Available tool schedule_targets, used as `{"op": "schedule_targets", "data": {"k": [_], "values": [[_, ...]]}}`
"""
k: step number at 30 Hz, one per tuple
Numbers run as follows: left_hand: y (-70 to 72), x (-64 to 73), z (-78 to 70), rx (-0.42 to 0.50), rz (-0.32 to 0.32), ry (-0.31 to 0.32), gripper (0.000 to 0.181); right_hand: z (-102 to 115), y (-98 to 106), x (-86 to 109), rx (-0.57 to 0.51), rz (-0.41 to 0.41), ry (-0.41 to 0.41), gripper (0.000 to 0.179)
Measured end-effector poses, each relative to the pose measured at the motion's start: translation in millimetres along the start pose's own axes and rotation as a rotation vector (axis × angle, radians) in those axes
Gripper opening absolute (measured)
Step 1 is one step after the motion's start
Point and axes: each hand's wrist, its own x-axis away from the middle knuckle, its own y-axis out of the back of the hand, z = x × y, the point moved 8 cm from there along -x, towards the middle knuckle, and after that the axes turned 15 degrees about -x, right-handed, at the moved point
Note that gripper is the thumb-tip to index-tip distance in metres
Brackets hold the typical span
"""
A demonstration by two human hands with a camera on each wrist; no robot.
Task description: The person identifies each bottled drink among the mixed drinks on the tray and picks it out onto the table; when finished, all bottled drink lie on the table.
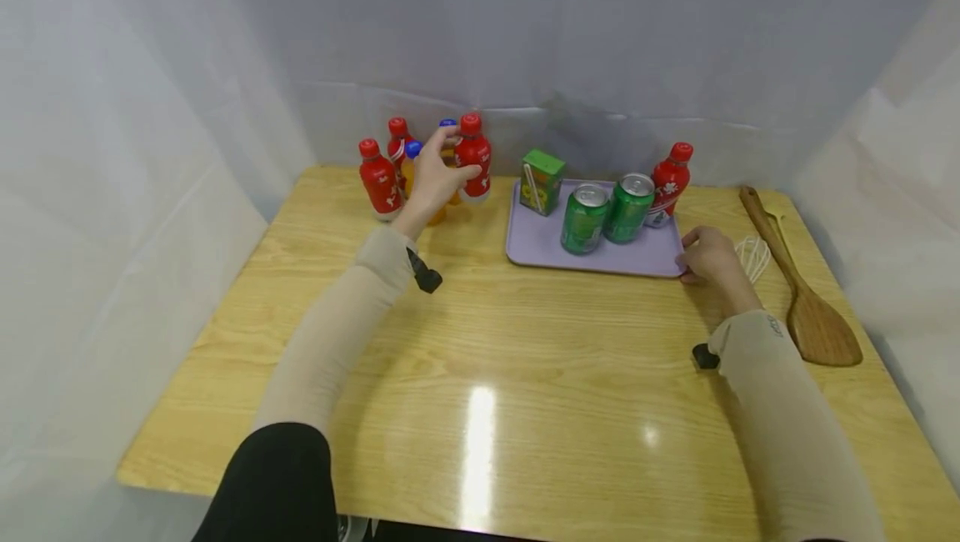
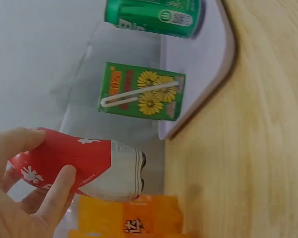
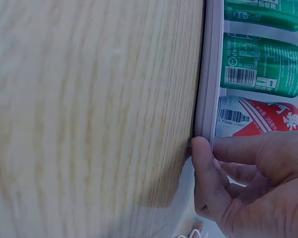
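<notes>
My left hand (image 1: 437, 178) grips a red bottle (image 1: 474, 154) with a white base, thumb and fingers around its body. In the left wrist view that bottle (image 2: 74, 158) hangs above the wood surface, beside an orange bottle (image 2: 134, 215). At the tray's front right corner my right hand (image 1: 708, 257) pinches the rim of the purple tray (image 1: 547, 252) between thumb and fingers. On the tray stand a green juice box (image 1: 542, 183) with a straw, two green cans (image 1: 585, 219) and another red bottle (image 1: 667, 183).
Left of the tray, red bottles (image 1: 379, 181) and blue-capped orange bottles (image 1: 410, 160) stand close together near the back edge. To the right lie a wooden spatula (image 1: 821, 325) and a whisk (image 1: 753, 257). White sheeting (image 1: 525, 42) rises behind the table (image 1: 420, 409).
</notes>
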Motion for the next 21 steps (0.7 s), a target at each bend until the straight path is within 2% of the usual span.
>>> {"op": "schedule_targets", "data": {"k": [7, 13, 21], "values": [[-6.9, 3.3, 8.5, -0.072, -0.013, -0.036, 0.067, 0, 0, 0.5, 0.009, -0.016, -0.004, 0.040], [-15.9, 5.2, 14.0, -0.152, -0.025, -0.025, 0.068, -1, 1, -1.5, 0.003, -0.015, -0.015, 0.040], [-20.9, 7.5, 19.9, -0.157, -0.030, -0.024, 0.066, -2, 1, -3.2, -0.002, -0.018, -0.016, 0.039]]}}
